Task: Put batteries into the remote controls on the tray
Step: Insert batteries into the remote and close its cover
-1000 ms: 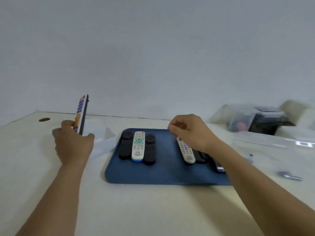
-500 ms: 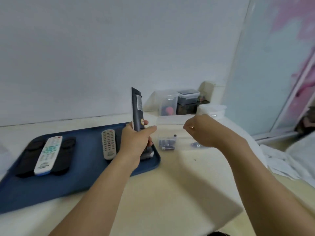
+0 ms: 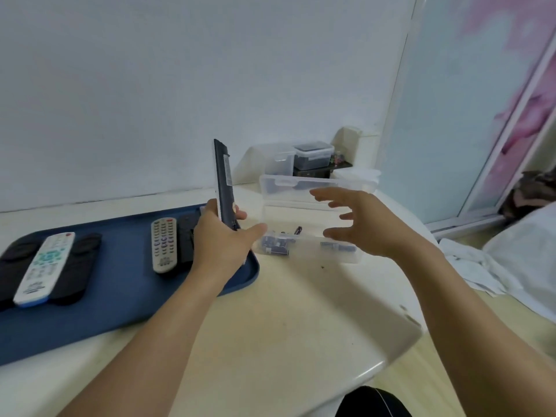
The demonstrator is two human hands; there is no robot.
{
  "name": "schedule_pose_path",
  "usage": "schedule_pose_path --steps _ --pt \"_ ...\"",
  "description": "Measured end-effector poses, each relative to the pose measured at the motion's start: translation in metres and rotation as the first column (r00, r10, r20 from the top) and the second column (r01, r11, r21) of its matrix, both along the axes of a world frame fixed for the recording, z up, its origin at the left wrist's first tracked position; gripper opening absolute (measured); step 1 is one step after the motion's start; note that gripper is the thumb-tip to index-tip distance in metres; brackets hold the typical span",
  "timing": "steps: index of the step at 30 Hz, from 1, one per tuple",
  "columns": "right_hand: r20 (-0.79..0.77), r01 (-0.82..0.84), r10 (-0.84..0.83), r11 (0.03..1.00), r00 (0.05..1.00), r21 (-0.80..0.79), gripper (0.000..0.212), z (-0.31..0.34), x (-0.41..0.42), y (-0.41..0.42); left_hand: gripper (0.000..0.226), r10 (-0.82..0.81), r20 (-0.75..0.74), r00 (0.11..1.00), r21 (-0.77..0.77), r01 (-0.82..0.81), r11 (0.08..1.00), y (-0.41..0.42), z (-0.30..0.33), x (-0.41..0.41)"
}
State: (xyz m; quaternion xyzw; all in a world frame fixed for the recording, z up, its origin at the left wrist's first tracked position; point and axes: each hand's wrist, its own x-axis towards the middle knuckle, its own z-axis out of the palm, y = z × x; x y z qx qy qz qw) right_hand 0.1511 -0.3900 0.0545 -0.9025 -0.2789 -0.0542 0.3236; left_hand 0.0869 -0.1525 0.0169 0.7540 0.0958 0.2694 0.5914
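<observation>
Right, step: fetching a battery for the remote in hand (my read).
Left hand: grips the dark remote by its lower end, held upright over the right edge of the blue tray, back face toward the camera.
Right hand: empty, fingers spread and relaxed, hovering above the clear box.
Clear box: on the table just off the tray's right edge, lid up, batteries loose on its floor.
Other remotes: grey one near the tray's right edge; white one between two black ones at the left edge.
Compartment: can't tell if the cover is off.
Tip: pinch one cell end-on, not a handful; check polarity marks before seating; keep the remote steady and tilt its back toward you.
Risk: knocking the light box sideways.
</observation>
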Motion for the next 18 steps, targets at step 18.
schedule_pose_path --steps 18 --pt "0.174 -0.133 0.139 0.99 0.975 -0.048 0.08 -0.012 -0.025 -0.008 0.045 -0.067 0.05 0.997 -0.031 0.068 0.997 -0.002 0.003 0.001"
